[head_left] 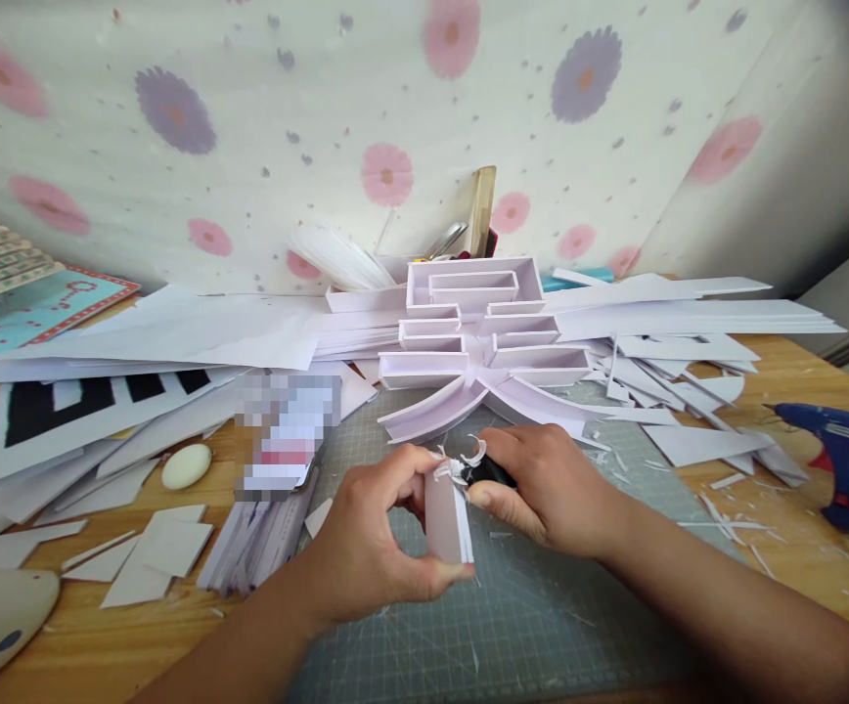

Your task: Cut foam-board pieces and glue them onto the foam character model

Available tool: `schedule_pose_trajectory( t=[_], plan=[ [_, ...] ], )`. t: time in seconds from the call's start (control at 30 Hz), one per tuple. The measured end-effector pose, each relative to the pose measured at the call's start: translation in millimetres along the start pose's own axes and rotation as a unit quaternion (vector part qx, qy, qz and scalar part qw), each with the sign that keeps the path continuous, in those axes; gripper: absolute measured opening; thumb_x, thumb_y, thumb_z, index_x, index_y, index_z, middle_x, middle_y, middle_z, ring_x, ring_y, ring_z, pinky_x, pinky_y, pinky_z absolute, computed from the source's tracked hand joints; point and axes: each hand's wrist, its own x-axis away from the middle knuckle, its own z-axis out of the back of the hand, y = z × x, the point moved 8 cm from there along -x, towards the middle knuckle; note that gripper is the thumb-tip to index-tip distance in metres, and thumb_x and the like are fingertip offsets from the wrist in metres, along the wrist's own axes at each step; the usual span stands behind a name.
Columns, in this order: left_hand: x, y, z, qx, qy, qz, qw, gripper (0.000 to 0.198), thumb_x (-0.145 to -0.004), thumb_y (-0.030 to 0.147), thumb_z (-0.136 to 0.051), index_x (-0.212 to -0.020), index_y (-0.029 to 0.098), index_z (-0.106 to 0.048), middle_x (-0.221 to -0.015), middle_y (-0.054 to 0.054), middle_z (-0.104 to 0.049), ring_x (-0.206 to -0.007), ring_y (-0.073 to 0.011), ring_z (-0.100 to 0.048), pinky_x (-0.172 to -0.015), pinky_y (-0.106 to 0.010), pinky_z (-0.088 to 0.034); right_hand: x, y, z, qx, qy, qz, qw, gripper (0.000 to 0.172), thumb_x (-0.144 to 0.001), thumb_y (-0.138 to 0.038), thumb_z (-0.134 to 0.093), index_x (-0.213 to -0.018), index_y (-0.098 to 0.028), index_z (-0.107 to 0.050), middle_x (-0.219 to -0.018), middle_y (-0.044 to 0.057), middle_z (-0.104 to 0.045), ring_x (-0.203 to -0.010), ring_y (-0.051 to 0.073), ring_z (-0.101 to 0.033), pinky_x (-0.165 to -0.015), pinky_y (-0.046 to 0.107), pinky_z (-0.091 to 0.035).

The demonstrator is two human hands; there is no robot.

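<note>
My left hand pinches a small stack of white foam board pieces between thumb and fingers, on end above the cutting mat. Closed around a black tool, my right hand is at the upper end of the stack. The tool looks like a cutter, but its blade is hidden. Curled white shavings cling to the stack's top edge. Just beyond my hands lies a built-up white foam board character with raised walls and two curved strokes at its front.
A blue glue gun lies on the right. White sheets and board offcuts cover both sides. At left are a white egg-shaped object, a partly blurred phone-like item and bundled strips. A flowered wall covering rises behind.
</note>
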Motion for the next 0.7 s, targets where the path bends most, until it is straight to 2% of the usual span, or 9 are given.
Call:
schedule_pose_trajectory(
  t=[0.13, 0.23, 0.37, 0.47, 0.57, 0.63, 0.7],
  plan=[
    [1, 1, -5.0, 0.008, -0.014, 0.008, 1.0, 0.05, -0.054, 0.018, -0.084, -0.097, 0.019, -0.058, -0.068, 0.006, -0.06, -0.061, -0.0108, -0.055, -0.059, -0.021, -0.045, 0, 7, 0, 0.001, 0.011, -0.006, 1.0, 0.078, -0.093, -0.072, -0.008, -0.09, -0.014, -0.061, -0.075, 0.009, -0.062, -0.066, 0.021, -0.057, -0.058, 0.029, -0.033],
    [2, 4, -8.0, -0.011, -0.021, -0.001, 1.0, 0.052, -0.053, 0.018, -0.084, -0.098, 0.019, -0.058, -0.071, 0.005, -0.063, -0.063, -0.012, -0.057, -0.06, -0.022, -0.046, -2, 16, 0, -0.032, 0.025, -0.02, 0.999, 0.068, -0.095, -0.069, -0.016, -0.086, -0.016, -0.057, -0.074, 0.006, -0.06, -0.065, 0.019, -0.055, -0.059, 0.029, -0.034],
    [-1, 2, -3.9, -0.034, 0.007, 0.02, 0.999, 0.051, -0.055, 0.019, -0.082, -0.099, 0.019, -0.057, -0.069, 0.005, -0.063, -0.062, -0.0129, -0.06, -0.061, -0.023, -0.048, -3, 27, 5, -0.174, 0.063, -0.042, 0.982, 0.05, -0.098, -0.061, -0.029, -0.078, -0.019, -0.048, -0.069, 0.0, -0.052, -0.063, 0.014, -0.047, -0.058, 0.026, -0.034],
    [-3, 0, -0.7, -0.068, 0.029, 0.03, 0.997, 0.049, -0.055, 0.021, -0.081, -0.098, 0.019, -0.058, -0.067, 0.005, -0.064, -0.061, -0.014, -0.061, -0.061, -0.025, -0.05, -4, 23, 5, -0.276, 0.056, -0.039, 0.959, 0.045, -0.098, -0.057, -0.036, -0.079, -0.019, -0.048, -0.071, -0.002, -0.046, -0.065, 0.013, -0.042, -0.059, 0.024, -0.034],
    [-4, 2, 4.4, -0.118, 0.07, 0.019, 0.99, 0.044, -0.057, 0.021, -0.077, -0.097, 0.02, -0.058, -0.068, 0.005, -0.066, -0.061, -0.0148, -0.063, -0.061, -0.026, -0.051, -4, 9, 0, -0.36, 0.022, -0.035, 0.932, 0.042, -0.088, -0.059, -0.056, -0.081, -0.018, -0.051, -0.072, -0.003, -0.044, -0.066, 0.012, -0.04, -0.059, 0.023, -0.034],
    [-3, 3, 7.3, -0.149, 0.097, 0.011, 0.984, 0.041, -0.058, 0.019, -0.072, -0.096, 0.021, -0.058, -0.071, 0.003, -0.069, -0.063, -0.0159, -0.065, -0.063, -0.027, -0.052, -4, 3, -6, -0.394, 0.012, -0.058, 0.917, 0.04, -0.077, -0.053, -0.069, -0.076, -0.018, -0.05, -0.069, -0.004, -0.042, -0.064, 0.011, -0.037, -0.056, 0.023, -0.032],
    [-3, 1, 8.9, -0.171, 0.115, 0.011, 0.978, 0.042, -0.057, 0.017, -0.069, -0.097, 0.021, -0.057, -0.072, 0.003, -0.07, -0.064, -0.0172, -0.067, -0.063, -0.029, -0.053, -4, 0, -13, -0.412, 0.015, -0.097, 0.906, 0.035, -0.072, -0.044, -0.072, -0.071, -0.018, -0.048, -0.067, -0.005, -0.043, -0.062, 0.011, -0.037, -0.055, 0.023, -0.031]
  ],
)
